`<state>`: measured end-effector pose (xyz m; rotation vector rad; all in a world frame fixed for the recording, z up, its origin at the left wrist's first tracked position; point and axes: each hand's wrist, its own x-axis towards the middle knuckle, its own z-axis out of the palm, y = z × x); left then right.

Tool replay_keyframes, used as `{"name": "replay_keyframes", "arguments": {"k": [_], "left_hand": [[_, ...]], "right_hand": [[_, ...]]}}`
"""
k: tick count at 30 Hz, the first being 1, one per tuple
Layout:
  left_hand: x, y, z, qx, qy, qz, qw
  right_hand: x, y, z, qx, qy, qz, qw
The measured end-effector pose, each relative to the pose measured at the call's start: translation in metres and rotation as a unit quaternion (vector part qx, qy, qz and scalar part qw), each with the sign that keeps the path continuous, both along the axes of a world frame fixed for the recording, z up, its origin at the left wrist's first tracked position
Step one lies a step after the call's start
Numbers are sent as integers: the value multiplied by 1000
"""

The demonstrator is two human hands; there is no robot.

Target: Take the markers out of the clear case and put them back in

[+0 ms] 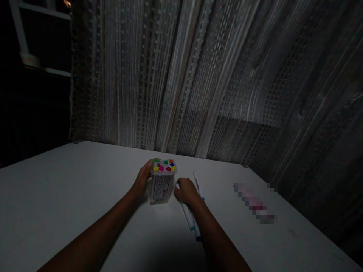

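Note:
A clear plastic marker box (161, 183) stands upright on the white table (70, 196), with several coloured marker caps showing at its top. My left hand (142, 179) is wrapped around the box's left side. My right hand (186, 191) is closed just right of the box, resting on loose white markers (189, 219) that lie on the table under my wrist. Whether it grips one of them I cannot make out. Another white marker (196, 180) lies just beyond that hand.
A blurred pinkish oblong thing (255, 203) lies on the table to the right. A patterned grey curtain (198, 75) hangs behind the table. A dark window with a pale frame (31, 60) is at the far left. The room is dim.

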<state>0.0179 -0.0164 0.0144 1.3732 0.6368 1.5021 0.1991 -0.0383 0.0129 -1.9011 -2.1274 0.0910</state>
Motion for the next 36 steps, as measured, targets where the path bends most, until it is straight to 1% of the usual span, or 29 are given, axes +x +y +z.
{"name": "replay_keyframes", "arguments": {"k": [2,3,4,5,6,7,8,9,10,11,12,13,14,15,17,19,21,24,29,32,34,36], "left_hand": [[-1,0,2,12,1,-2,1000],[-1,-1,3,14,-1,-5,1000],[-1,-3,5,15,-2,-7,1000],[-1,-4,7,17,-2,-9,1000],[-1,-7,9,21,-1,-11,1000],[-1,-9,11,28,2,-13,1000],[-1,-11,13,34,5,-14,999],[-1,-12,14,39,8,-15,999],[-1,-14,15,42,11,-16,999],[-1,-14,15,45,13,-19,999],[-1,-14,16,47,15,-22,999],[-1,-14,15,49,15,-24,998],[-1,-14,15,50,13,-25,998],[-1,-13,15,51,10,-25,998],[0,-11,14,55,7,-20,998],[0,-9,13,60,8,-17,998],[0,-6,12,68,10,-13,998],[0,-3,11,81,15,-2,997],[-1,-3,13,96,27,4,995],[-1,-5,15,101,28,2,995],[-1,-6,16,101,25,-1,995],[0,-7,15,90,21,-5,996]], "right_hand": [[7,1,10,49,61,-16,997],[12,0,20,90,106,-28,990],[16,-3,32,141,159,-40,976],[21,-8,47,206,213,-49,954],[24,-15,63,279,265,-56,921],[26,-23,81,348,307,-47,884],[26,-31,99,414,345,-34,842],[24,-37,116,458,378,-15,805],[19,-43,130,485,403,8,776],[13,-46,141,496,426,37,756],[5,-47,149,490,439,70,750],[-5,-45,152,471,442,105,756],[-15,-41,151,446,439,138,767],[-24,-36,147,417,428,167,784],[-42,-25,133,356,395,200,823],[-56,-16,117,301,350,216,860],[-65,-12,106,251,298,223,894],[-70,-11,101,204,251,195,926],[-68,-9,102,163,221,171,946],[-68,-9,98,181,186,178,949],[-67,-11,97,203,178,211,939],[-63,-13,95,235,206,249,917]]}}
